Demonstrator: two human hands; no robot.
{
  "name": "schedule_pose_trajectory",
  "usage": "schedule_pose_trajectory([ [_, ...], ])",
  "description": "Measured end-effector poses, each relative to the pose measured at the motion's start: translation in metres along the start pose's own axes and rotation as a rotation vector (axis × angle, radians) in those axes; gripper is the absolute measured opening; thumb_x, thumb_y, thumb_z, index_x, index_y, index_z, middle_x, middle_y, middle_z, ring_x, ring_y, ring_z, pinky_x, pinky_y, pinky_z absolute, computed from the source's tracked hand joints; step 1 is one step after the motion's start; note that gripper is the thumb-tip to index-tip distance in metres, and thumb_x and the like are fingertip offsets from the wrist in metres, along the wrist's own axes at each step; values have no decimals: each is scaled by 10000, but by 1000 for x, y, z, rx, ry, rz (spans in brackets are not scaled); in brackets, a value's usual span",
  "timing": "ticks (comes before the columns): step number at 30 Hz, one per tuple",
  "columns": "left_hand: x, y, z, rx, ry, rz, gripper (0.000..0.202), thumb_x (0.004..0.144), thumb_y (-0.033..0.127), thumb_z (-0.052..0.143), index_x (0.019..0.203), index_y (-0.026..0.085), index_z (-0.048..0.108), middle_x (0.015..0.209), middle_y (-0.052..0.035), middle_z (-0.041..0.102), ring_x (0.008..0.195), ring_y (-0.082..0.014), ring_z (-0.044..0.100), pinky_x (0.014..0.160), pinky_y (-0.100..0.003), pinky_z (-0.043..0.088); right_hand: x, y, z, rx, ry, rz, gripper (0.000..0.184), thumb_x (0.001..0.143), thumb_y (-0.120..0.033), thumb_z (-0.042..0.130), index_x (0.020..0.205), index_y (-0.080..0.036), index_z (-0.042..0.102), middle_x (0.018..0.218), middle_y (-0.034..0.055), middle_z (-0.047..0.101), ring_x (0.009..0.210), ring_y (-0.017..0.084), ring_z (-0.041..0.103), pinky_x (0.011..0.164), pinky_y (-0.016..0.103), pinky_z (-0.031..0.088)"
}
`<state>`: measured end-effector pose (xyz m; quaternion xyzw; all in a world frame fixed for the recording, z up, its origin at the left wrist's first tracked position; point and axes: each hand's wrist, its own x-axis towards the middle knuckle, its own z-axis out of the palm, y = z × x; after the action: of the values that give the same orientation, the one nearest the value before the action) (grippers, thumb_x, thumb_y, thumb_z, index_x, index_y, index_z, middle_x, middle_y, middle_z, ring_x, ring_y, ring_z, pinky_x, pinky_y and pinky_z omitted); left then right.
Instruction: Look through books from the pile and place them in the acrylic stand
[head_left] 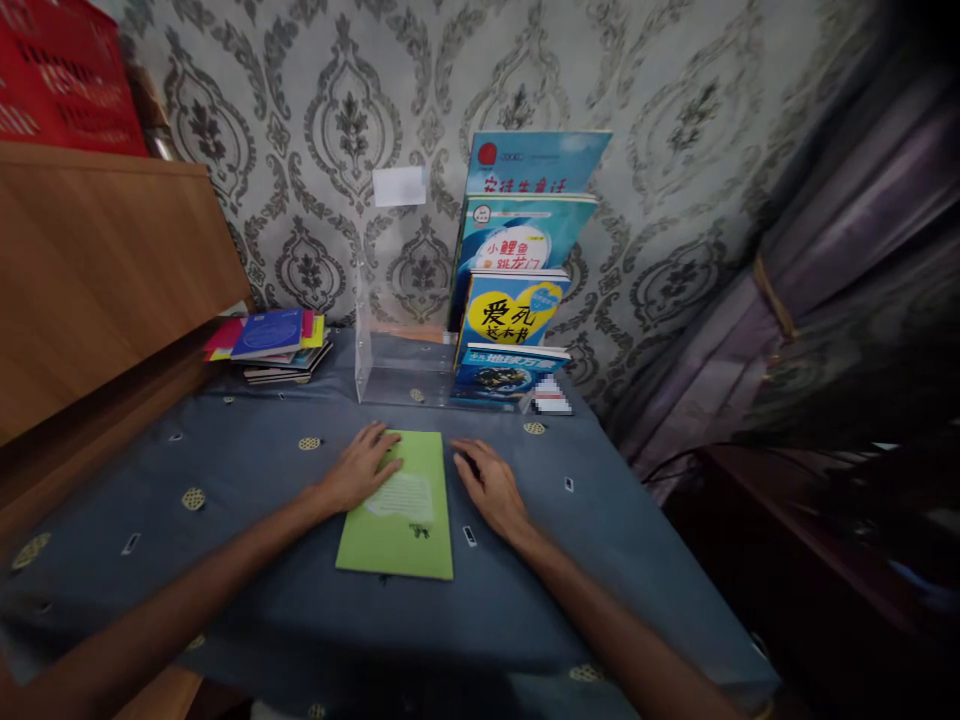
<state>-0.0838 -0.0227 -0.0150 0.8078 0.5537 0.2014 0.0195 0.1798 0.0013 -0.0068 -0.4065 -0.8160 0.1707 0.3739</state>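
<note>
A light green book (405, 545) with a pale text patch lies flat on the dark blue tablecloth. My left hand (360, 468) rests over its upper left edge, fingers spread, some of them on the cover. Just right of the book, my right hand (491, 485) hovers or rests by the cloth with its fingers apart, holding nothing; whether it touches the cloth is hard to tell. Beyond both hands stands a clear acrylic book rack (361, 340). Its right side holds several upright books in steps, among them a blue and yellow one (514, 308).
At the back left is a pile of books and booklets (274, 335), a blue one on top. A wooden cabinet (105, 270) with a red box (67, 80) borders the left side. Patterned wallpaper rises behind the table (247, 480); a purple curtain (720, 330) hangs at right.
</note>
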Motion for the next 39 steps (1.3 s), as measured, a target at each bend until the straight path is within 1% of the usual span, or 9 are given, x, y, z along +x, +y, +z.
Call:
schedule_pose_trajectory([
  [4,34,46,19,-46,-76,123,477,1002,458,429,1371,172,525,1464,-153,496,1398,-288,411,1169,-484,330,0,11,0,-38,30,73,344,949,-278,457,1212,-192,661,1231,122,676,1175,266,616,1015,451,493],
  [7,53,53,29,-82,-100,104,505,1000,468,435,1404,171,491,1504,-160,465,1412,-289,408,1176,-511,304,0,19,-2,-49,34,106,354,937,-269,463,1219,-188,659,1274,126,653,1211,263,596,1043,456,476],
  [11,59,18,25,-75,-79,-11,517,1005,458,413,1414,149,481,1521,-156,458,1430,-253,401,1176,-430,327,0,24,-4,-60,-10,125,361,934,-266,468,1222,-166,662,1307,146,632,1225,261,591,1052,435,471],
  [15,40,-39,5,77,-56,-157,537,1000,448,387,1396,101,492,1503,-171,479,1426,-264,412,1185,-439,305,-1,25,-4,-94,-48,138,354,935,-262,476,1220,-173,666,1351,146,602,1250,263,574,1063,435,458],
  [18,23,-66,-9,168,-68,-204,550,1000,446,353,1420,115,478,1513,-144,475,1438,-264,392,1181,-450,309,-3,17,-4,-173,-111,169,352,938,-255,480,1233,-183,659,1392,148,567,1294,277,533,1071,463,435],
  [23,13,-71,-16,263,-110,-260,576,1002,434,308,1466,122,446,1565,-120,401,1473,-266,329,1180,-468,298,-10,-5,-2,-317,-224,166,406,975,-319,457,1332,-181,593,1498,174,466,1390,316,416,1090,515,377],
  [26,9,-73,-21,297,-139,-328,612,997,457,301,1502,127,405,1591,-109,351,1489,-272,290,1185,-475,282,-10,-6,-3,-364,-259,133,458,994,-379,428,1393,-181,537,1550,177,404,1437,309,356,1115,506,346],
  [32,-16,-104,-45,366,-162,-541,645,981,463,275,1528,134,371,1606,-102,317,1489,-309,280,1164,-515,297,12,39,-24,-478,-306,186,515,1018,-397,331,1451,-152,464,1511,161,478,1417,253,409,1168,475,282],
  [39,-38,-131,-63,384,-100,-649,660,974,470,265,1500,96,404,1574,-154,375,1462,-349,321,1140,-552,322,10,102,-64,-654,-134,397,517,996,-416,373,1415,-130,480,1525,188,450,1412,296,410,1135,513,311],
])
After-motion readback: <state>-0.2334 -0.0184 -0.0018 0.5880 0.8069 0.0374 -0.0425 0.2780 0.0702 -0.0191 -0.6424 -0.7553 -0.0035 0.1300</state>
